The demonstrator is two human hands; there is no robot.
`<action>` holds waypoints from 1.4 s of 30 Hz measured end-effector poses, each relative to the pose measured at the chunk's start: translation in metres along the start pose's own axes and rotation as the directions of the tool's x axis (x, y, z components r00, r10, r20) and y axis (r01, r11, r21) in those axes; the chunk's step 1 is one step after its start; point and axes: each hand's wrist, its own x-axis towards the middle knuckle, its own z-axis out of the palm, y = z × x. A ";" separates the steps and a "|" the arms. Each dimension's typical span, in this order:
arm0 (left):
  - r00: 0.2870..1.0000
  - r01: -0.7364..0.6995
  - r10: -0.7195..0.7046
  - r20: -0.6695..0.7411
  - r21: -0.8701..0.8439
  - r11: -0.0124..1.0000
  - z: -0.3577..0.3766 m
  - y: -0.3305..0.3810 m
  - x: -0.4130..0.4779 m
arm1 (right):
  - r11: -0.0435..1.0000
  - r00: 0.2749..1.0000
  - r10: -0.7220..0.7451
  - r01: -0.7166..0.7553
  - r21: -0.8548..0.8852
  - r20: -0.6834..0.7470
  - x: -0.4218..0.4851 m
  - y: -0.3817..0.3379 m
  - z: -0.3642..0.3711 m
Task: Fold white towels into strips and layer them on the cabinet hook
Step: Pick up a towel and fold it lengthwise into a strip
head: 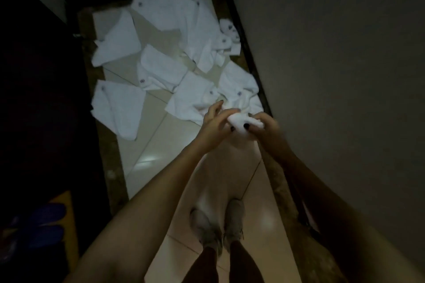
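I hold one white towel (239, 122) bunched up in front of me, above the floor. My left hand (215, 123) has its fingers curled over the towel's left end. My right hand (264, 125) pinches the right end, thumb on top. The rest of this towel hangs down between my arms (226, 167) as a pale strip. Several more white towels (161, 69) with small dark logos lie spread on the tiled floor beyond my hands. No hook shows in the head view.
A tall grey cabinet door or wall (333, 64) fills the right side, close to my right arm. My two feet in light shoes (217, 223) stand on glossy tiles (147, 154). Blue slippers (43, 223) lie at the dark lower left.
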 end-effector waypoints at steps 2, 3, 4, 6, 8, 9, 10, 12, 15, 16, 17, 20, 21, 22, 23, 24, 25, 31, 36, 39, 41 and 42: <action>1.000 0.005 -0.006 -0.018 -0.050 0.999 -0.036 0.052 -0.024 | 0.998 0.999 -0.054 0.054 0.019 -0.009 -0.028 -0.059 -0.020; 1.000 -0.004 0.003 -0.017 -0.038 0.999 -0.054 0.077 -0.038 | 0.996 0.997 -0.079 0.080 0.028 -0.019 -0.042 -0.087 -0.028; 1.000 -0.015 0.014 -0.017 -0.046 0.999 -0.071 0.099 -0.053 | 0.995 0.995 -0.094 0.095 0.033 -0.025 -0.056 -0.115 -0.035; 0.999 0.018 -0.022 -0.035 -0.107 0.994 -0.104 0.139 -0.088 | 0.995 0.995 -0.090 0.092 0.049 -0.035 -0.083 -0.167 -0.046; 0.996 0.010 -0.022 -0.086 -0.135 0.991 -0.134 0.169 -0.124 | 0.993 0.995 -0.090 0.093 0.074 -0.043 -0.111 -0.212 -0.053; 0.993 0.002 -0.018 -0.113 -0.135 0.991 -0.147 0.180 -0.142 | 0.991 0.994 -0.099 0.102 0.086 -0.039 -0.124 -0.231 -0.055; 0.991 -0.005 -0.013 -0.130 -0.131 0.991 -0.161 0.190 -0.160 | 0.989 0.993 -0.110 0.112 0.094 -0.034 -0.137 -0.249 -0.057; 0.987 -0.019 -0.001 -0.162 -0.119 0.993 -0.185 0.206 -0.198 | 0.982 0.987 -0.159 0.161 0.101 -0.030 -0.164 -0.285 -0.060; 0.966 -0.069 0.036 -0.257 -0.123 0.990 -0.219 0.229 -0.255 | 0.936 0.942 -0.335 0.331 0.118 0.009 -0.203 -0.336 -0.059; 0.949 -0.099 0.061 -0.308 -0.109 0.989 -0.230 0.237 -0.274 | 0.916 0.921 -0.389 0.382 0.127 0.033 -0.215 -0.352 -0.057; 0.930 -0.128 0.087 -0.356 -0.093 0.987 -0.239 0.245 -0.293 | 0.898 0.902 -0.428 0.417 0.140 0.056 -0.225 -0.365 -0.056; 0.875 -0.178 0.113 -0.471 -0.095 0.979 -0.264 0.259 -0.343 | 0.863 0.860 -0.498 0.480 0.157 0.108 -0.247 -0.397 -0.050; 0.858 -0.177 0.107 -0.502 -0.093 0.980 -0.271 0.261 -0.356 | 0.852 0.844 -0.521 0.506 0.133 0.124 -0.251 -0.406 -0.047; 0.844 -0.167 0.096 -0.528 -0.090 0.982 -0.275 0.262 -0.368 | 0.840 0.826 -0.543 0.531 0.116 0.149 -0.253 -0.413 -0.043; 0.834 -0.152 0.076 -0.546 -0.095 0.984 -0.280 0.262 -0.377 | 0.825 0.805 -0.565 0.552 0.119 0.180 -0.254 -0.419 -0.039; 0.825 -0.133 0.050 -0.563 -0.108 0.985 -0.284 0.262 -0.385 | 0.814 0.786 -0.581 0.565 0.135 0.211 -0.255 -0.426 -0.034; 0.815 -0.115 0.020 -0.580 -0.128 0.985 -0.287 0.262 -0.391 | 0.806 0.771 -0.592 0.574 0.148 0.236 -0.254 -0.432 -0.029; 0.617 -0.256 -0.001 -0.787 -0.202 0.945 -0.300 0.286 -0.429 | 0.769 0.584 -0.630 0.559 0.308 0.512 -0.232 -0.483 -0.007; 0.500 -0.353 0.028 -0.866 -0.174 0.919 -0.309 0.323 -0.440 | 0.759 0.401 -0.626 0.511 0.404 0.668 -0.218 -0.517 0.014; 0.431 -0.434 0.023 -0.902 -0.185 0.882 -0.307 0.336 -0.439 | 0.792 0.350 -0.585 0.442 0.422 0.732 -0.208 -0.528 0.027; 0.393 -0.471 0.013 -0.919 -0.189 0.862 -0.300 0.338 -0.438 | 0.817 0.292 -0.548 0.391 0.425 0.784 -0.206 -0.531 0.035; 0.372 -0.482 0.002 -0.928 -0.192 0.855 -0.297 0.340 -0.438 | 0.815 0.255 -0.540 0.397 0.422 0.802 -0.206 -0.531 0.037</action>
